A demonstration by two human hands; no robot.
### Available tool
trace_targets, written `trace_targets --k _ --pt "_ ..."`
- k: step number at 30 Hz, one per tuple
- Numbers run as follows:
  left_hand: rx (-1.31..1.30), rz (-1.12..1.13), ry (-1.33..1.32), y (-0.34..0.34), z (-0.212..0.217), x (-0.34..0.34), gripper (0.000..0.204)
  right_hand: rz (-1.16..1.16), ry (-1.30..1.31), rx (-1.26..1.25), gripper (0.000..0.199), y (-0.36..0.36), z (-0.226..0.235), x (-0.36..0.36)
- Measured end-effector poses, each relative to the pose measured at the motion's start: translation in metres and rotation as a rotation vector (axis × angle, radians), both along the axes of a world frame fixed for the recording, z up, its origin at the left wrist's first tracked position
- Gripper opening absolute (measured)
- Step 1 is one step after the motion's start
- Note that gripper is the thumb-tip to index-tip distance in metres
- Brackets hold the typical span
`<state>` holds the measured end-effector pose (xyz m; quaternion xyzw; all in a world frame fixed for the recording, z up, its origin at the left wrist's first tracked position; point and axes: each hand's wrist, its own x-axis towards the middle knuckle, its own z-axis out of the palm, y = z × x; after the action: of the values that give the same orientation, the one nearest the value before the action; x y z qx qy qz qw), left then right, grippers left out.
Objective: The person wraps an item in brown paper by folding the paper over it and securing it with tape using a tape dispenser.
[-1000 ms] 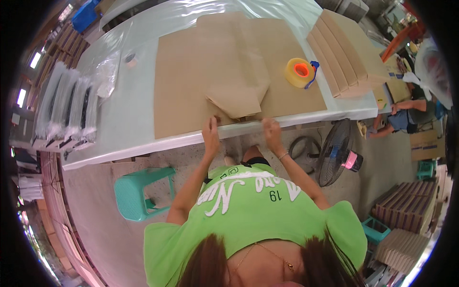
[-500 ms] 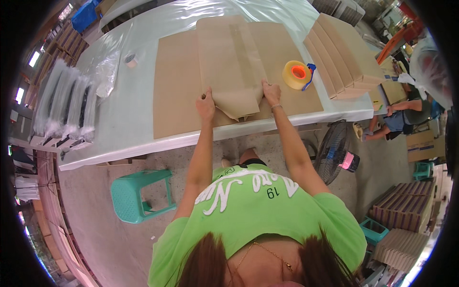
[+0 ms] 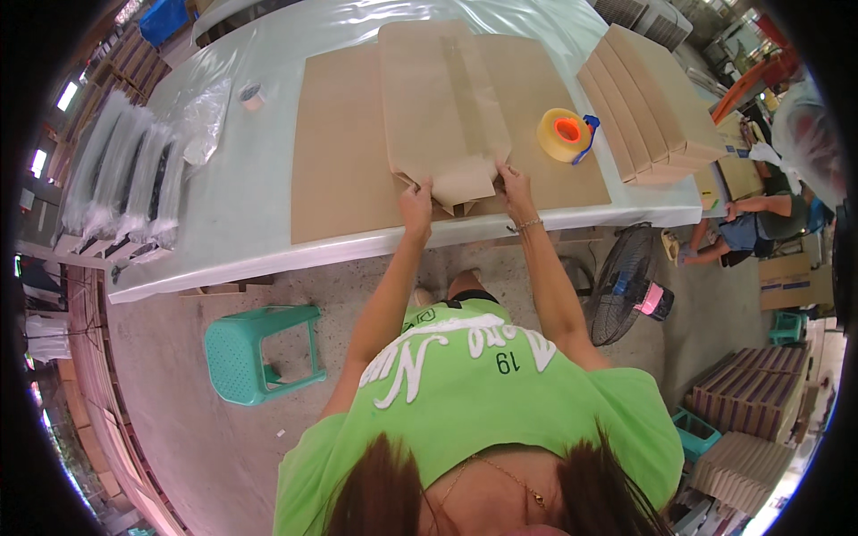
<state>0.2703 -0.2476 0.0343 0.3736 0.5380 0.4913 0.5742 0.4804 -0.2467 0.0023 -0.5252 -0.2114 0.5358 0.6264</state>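
A flattened brown cardboard box (image 3: 442,107) lies on a larger brown cardboard sheet (image 3: 344,161) on the table. My left hand (image 3: 416,198) grips the box's near left flap. My right hand (image 3: 516,183) holds the near right flap. Between the two hands the middle near flap (image 3: 463,189) sticks out toward me. An orange roll of clear tape (image 3: 564,134) sits just right of the box.
A stack of flat cardboard pieces (image 3: 651,103) lies at the table's right end. Plastic-wrapped bundles (image 3: 125,179) and a small tape roll (image 3: 252,95) are at its left. A teal stool (image 3: 259,350) and a floor fan (image 3: 626,286) stand below. Another person (image 3: 760,214) sits at the right.
Both hands moved from the table's near edge up onto the box and now hold its near flaps. The box has shifted farther away across the sheet.
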Motion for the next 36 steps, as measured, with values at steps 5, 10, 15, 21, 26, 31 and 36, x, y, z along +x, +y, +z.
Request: trace_targets --k 5,10,15,21,26,31,36 --pt "-0.027 -0.103 -0.139 -0.013 -0.008 -0.002 0.033 0.129 0.009 0.016 0.017 -0.027 0.013 -0.006" --pt "-0.087 -0.257 -0.051 -0.036 0.017 0.003 0.036 0.092 0.144 -0.018 0.014 -0.063 0.031 -0.030" --pt "-0.130 -0.251 -0.226 -0.039 0.005 0.001 0.033 0.127 0.137 0.011 0.014 -0.077 0.026 -0.045" --pt "-0.092 -0.262 -0.139 -0.035 -0.003 0.001 0.038 0.125 -0.193 0.004 0.025 -0.073 0.019 -0.053" --pt "-0.086 -0.302 -0.086 -0.037 -0.004 -0.003 0.048 0.078 -0.528 -0.026 0.036 -0.074 0.019 -0.061" --pt "-0.071 -0.295 -0.039 -0.044 -0.002 -0.024 0.047 0.055 -0.847 -0.023 0.034 -0.087 0.021 -0.053" --pt "0.659 -0.223 0.908 -0.011 -0.006 -0.059 0.038 -0.043 -1.359 0.373 0.021 -0.065 0.020 -0.010"
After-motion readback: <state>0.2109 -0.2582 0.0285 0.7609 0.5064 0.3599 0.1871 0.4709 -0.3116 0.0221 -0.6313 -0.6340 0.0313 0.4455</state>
